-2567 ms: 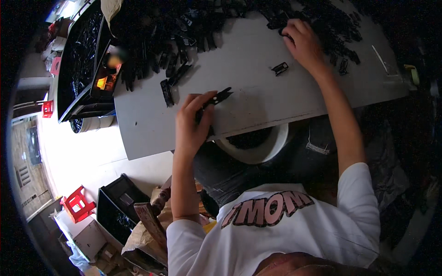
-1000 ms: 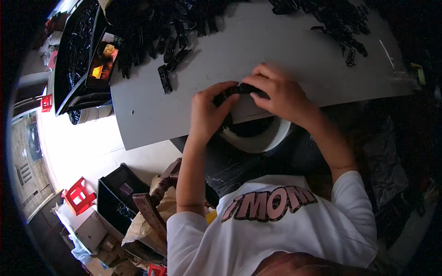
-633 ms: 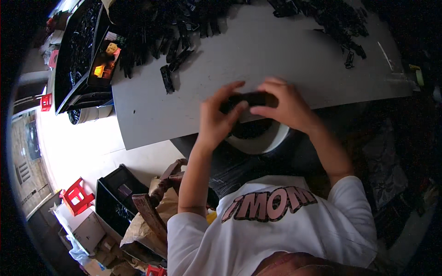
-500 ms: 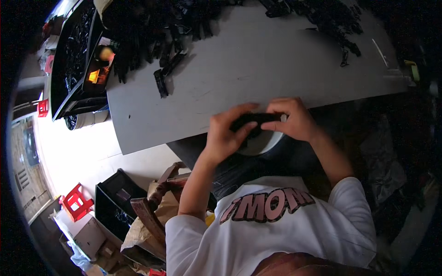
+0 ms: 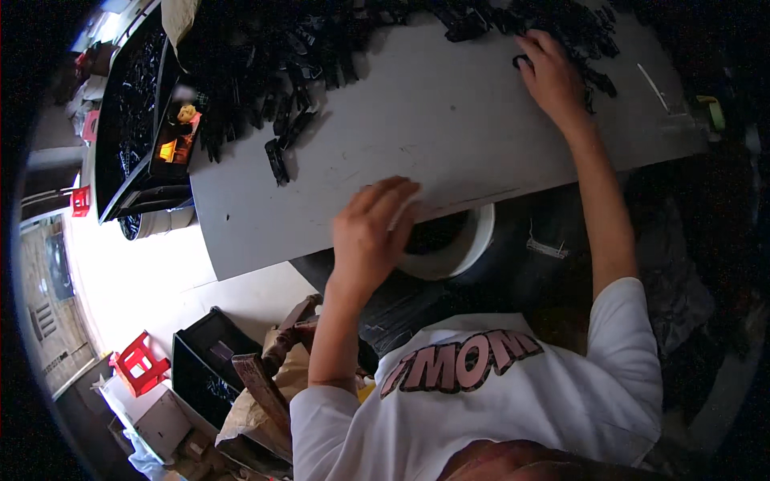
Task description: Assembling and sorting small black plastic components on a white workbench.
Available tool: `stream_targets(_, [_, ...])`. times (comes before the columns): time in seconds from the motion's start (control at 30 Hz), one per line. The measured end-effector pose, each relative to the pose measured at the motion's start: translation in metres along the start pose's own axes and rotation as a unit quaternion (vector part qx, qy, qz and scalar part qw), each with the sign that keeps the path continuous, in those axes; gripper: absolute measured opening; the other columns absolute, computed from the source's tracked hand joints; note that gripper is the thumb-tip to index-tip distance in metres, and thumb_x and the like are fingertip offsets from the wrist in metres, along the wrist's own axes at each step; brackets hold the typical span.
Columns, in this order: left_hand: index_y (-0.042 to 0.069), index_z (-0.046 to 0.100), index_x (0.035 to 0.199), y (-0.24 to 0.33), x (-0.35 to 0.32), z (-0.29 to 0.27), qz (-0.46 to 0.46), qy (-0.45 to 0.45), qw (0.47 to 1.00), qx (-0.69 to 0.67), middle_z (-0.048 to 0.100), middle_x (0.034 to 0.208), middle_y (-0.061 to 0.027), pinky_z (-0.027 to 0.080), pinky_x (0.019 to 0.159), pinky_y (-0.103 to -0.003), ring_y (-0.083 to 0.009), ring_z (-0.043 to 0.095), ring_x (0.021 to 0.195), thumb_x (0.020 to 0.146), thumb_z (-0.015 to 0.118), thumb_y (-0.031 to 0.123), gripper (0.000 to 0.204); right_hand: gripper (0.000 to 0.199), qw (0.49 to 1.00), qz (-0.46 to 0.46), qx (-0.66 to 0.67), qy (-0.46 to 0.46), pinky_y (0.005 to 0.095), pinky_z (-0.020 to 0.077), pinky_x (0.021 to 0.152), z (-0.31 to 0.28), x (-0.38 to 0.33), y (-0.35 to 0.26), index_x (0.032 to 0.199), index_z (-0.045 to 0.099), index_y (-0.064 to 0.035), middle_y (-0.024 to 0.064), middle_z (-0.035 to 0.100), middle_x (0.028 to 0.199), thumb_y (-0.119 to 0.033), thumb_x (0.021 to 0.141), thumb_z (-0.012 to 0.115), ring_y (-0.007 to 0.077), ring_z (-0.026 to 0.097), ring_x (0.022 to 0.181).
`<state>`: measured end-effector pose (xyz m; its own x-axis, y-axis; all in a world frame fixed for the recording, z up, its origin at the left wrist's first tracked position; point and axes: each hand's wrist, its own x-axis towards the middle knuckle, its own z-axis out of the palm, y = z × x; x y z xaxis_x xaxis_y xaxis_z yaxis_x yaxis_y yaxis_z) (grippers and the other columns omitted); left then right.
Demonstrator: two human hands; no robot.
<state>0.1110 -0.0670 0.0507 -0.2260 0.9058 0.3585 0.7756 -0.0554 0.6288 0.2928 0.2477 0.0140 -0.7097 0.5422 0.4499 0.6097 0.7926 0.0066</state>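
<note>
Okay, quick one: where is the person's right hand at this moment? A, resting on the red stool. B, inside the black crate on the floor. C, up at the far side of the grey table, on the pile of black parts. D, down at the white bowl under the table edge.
C: the right hand reaches across the grey table to the pile of black parts, while the left hand sits at the near edge by the white bowl.

Red stool (image 5: 138, 367), black crate (image 5: 204, 365), cardboard boxes (image 5: 160, 417) on floor.
</note>
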Motion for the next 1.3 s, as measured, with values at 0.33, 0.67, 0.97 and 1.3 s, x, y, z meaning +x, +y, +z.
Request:
stream_targets(0.33, [0.006, 0.065, 0.092, -0.009, 0.001, 0.006, -0.096, -0.013, 0.992, -0.085, 0.065, 0.092, -0.0087, 0.051, 0.068, -0.034, -0.0275, 0.063, 0.079, 0.077, 0.061, 0.003, 0.016, 0.033, 0.995, 0.003, 0.081, -0.057, 0.0384, 0.0505, 0.074, 0.027, 0.039, -0.079, 0.116, 0.055, -0.0104, 0.0067, 0.056, 0.105, -0.024, 0.087, 0.061, 0.0283, 0.058, 0.09])
stream_targets(0.67, [0.005, 0.064, 0.093, -0.018, 0.003, 0.006, -0.108, -0.017, 0.991, -0.078, 0.064, 0.092, -0.0113, 0.051, 0.07, -0.034, -0.0289, 0.063, 0.079, 0.077, 0.059, -0.001, 0.018, 0.03, 0.976, 0.148, -0.118, 0.106, 0.0372, 0.0494, 0.078, -0.025, -0.049, 0.001, 0.114, 0.058, -0.0082, 0.0102, 0.056, 0.111, -0.026, 0.089, 0.058, 0.0291, 0.058, 0.095])
stream_targets(0.97, [0.001, 0.064, 0.096, -0.015, 0.001, 0.007, -0.061, -0.024, 0.997, -0.051, 0.064, 0.094, -0.015, 0.05, 0.07, -0.031, -0.028, 0.064, 0.082, 0.08, 0.058, -0.002, 0.018, 0.022, 0.983, -0.02, 0.184, -0.01, 0.0371, 0.0476, 0.084, -0.027, -0.058, -0.065, 0.101, 0.063, -0.0051, 0.0113, 0.06, 0.104, 0.0, 0.08, 0.061, 0.029, 0.055, 0.103])
stream_targets(1.3, [0.005, 0.065, 0.093, -0.016, -0.014, -0.01, -0.151, 0.016, 0.987, -0.054, 0.065, 0.09, -0.0106, 0.05, 0.069, -0.034, -0.0283, 0.063, 0.078, 0.076, 0.059, -0.002, 0.019, 0.027, 0.999, -0.013, 0.016, 0.03, 0.0366, 0.0502, 0.083, -0.016, 0.001, -0.029, 0.11, 0.061, -0.0093, 0.0084, 0.059, 0.11, -0.006, 0.083, 0.06, 0.0242, 0.057, 0.103])
